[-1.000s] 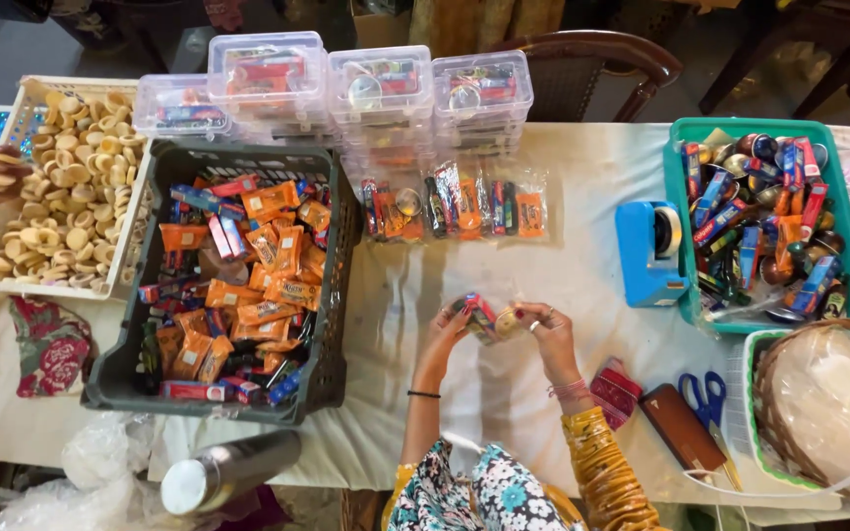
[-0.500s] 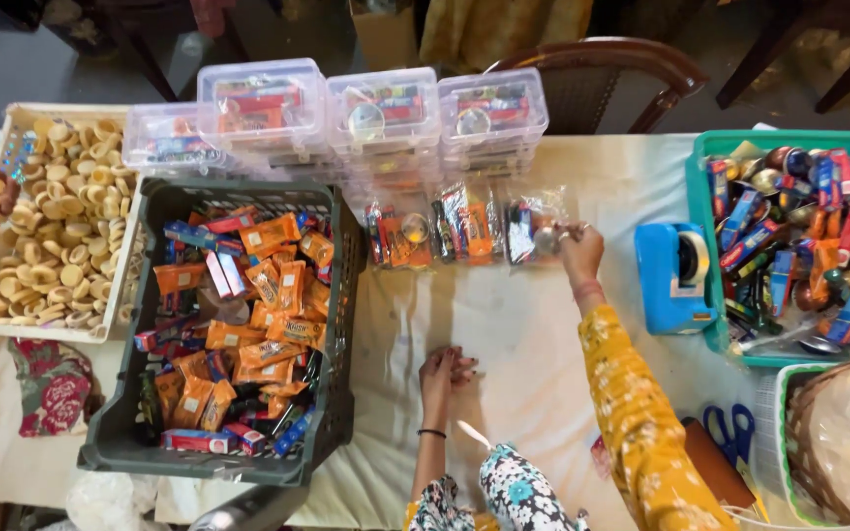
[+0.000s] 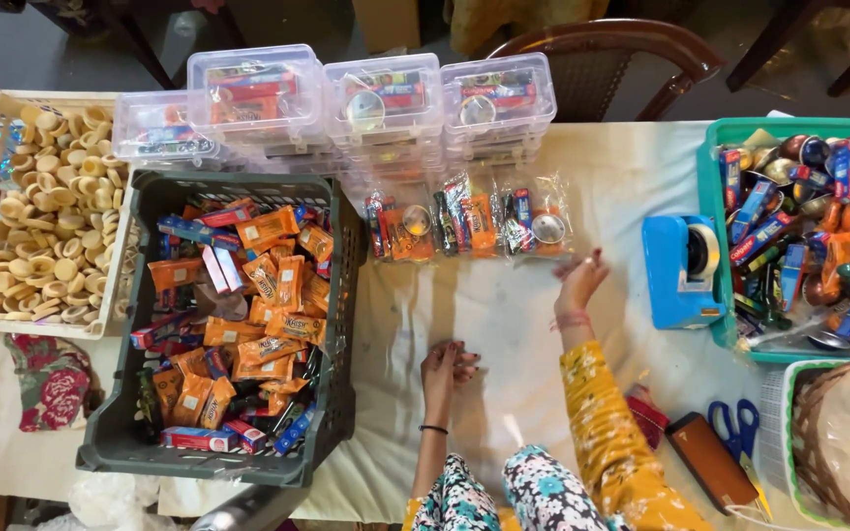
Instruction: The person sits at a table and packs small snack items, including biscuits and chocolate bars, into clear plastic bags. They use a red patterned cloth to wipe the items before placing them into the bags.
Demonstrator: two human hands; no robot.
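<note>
The right hand [image 3: 579, 282] is stretched forward over the cloth-covered surface [image 3: 504, 324], fingers loosely spread and holding nothing, its tips just short of the row of clear packets [image 3: 469, 218] filled with small sweets and trinkets. The nearest packet [image 3: 543, 224] lies just beyond and slightly left of those fingertips. The row's long axis runs left to right across the surface, along the foot of the stacked clear plastic boxes [image 3: 383, 103]. The left hand [image 3: 447, 368] rests lower, close to the body, fingers curled together on the cloth and empty; it is well apart from the packets, so the right hand is plainly the nearer one.

The packets are glossy, crinkled film, soft and slack. The boxes are rigid, with snap lids. To the left, a dark grey slatted crate [image 3: 140, 433] holds orange and blue foil wrappers. To the right stand a blue tape dispenser [image 3: 681, 270] and a green tray [image 3: 712, 226] of wrapped items. Blue-handled scissors [image 3: 735, 428] lie near the right sleeve.
</note>
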